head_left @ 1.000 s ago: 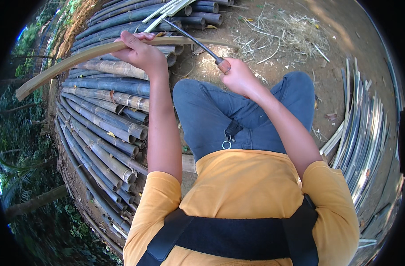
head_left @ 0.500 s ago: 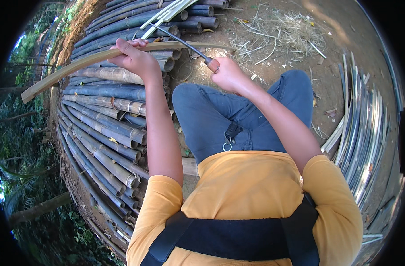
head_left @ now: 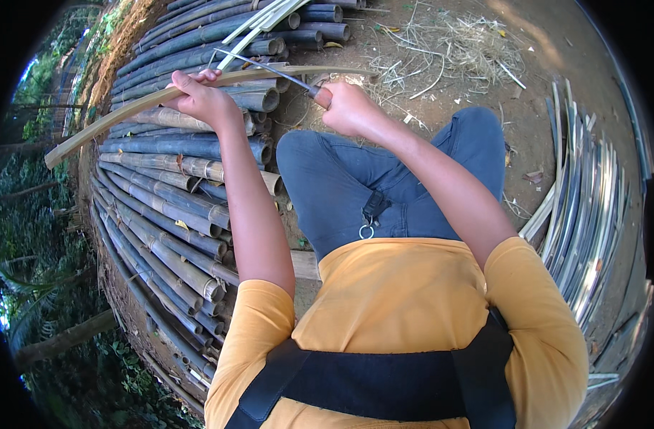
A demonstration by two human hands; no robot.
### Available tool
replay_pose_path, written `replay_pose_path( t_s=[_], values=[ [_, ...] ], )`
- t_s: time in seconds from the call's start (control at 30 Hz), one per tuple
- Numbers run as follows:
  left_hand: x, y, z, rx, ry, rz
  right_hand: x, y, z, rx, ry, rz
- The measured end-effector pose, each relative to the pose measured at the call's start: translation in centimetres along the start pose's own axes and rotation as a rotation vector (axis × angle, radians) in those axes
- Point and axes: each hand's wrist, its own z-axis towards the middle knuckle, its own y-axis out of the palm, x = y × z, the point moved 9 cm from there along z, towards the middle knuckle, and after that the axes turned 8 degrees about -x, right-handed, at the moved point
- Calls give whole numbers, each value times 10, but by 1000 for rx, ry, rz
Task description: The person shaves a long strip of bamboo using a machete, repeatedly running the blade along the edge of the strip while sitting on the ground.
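At the far centre of the scene, above the seated person's blue-trousered knees, a long pale bamboo strip (head_left: 198, 89) runs from far left to centre right. The left hand (head_left: 202, 96) wraps it about midway, fingers closed round it. The right hand (head_left: 348, 107), just right of centre, has its fingers closed on the handle of a thin-bladed knife (head_left: 269, 70); the blade slants leftward across the strip, and appears to lie against its upper face, though actual contact cannot be told. The hands are near each other, the blade between them.

On the left, a stack of grey-green bamboo poles (head_left: 169, 207) lies with cut ends facing the person. On the right, a fan of split slats (head_left: 591, 214) rests on the bare ground (head_left: 534, 86); dry shavings (head_left: 448, 50) lie at the far side.

Step in hand, as judged: shaving or splitting the strip along its length. The next stroke would call for a steady left grip, a shallow blade angle, and a cutting path clear of the left fingers (head_left: 209, 74), which sit close to the blade's tip.
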Motion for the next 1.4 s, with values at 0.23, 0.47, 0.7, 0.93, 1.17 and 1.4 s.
replay_pose_path(
  t_s=[0.23, 0.47, 0.7, 0.93, 1.17, 1.4],
  values=[
    [2, -1, -4, -16, 2, 4, 1, -6, 3, 50, -22, -147],
    [3, 5, -4, -41, 29, 7, 22, -2, 11, 2, 47, -71],
    [6, 9, -7, -21, 40, 3, 66, -7, 32, 54, 190, -123],
    [5, 8, -7, -26, 35, -6, 109, -6, 33, 63, 307, -74],
    [4, 7, -3, 38, 69, 17, 150, 2, 39, 126, 303, -163],
    [4, -1, 2, 73, 74, 43, 167, 4, 53, 89, 217, -192]
  ],
)
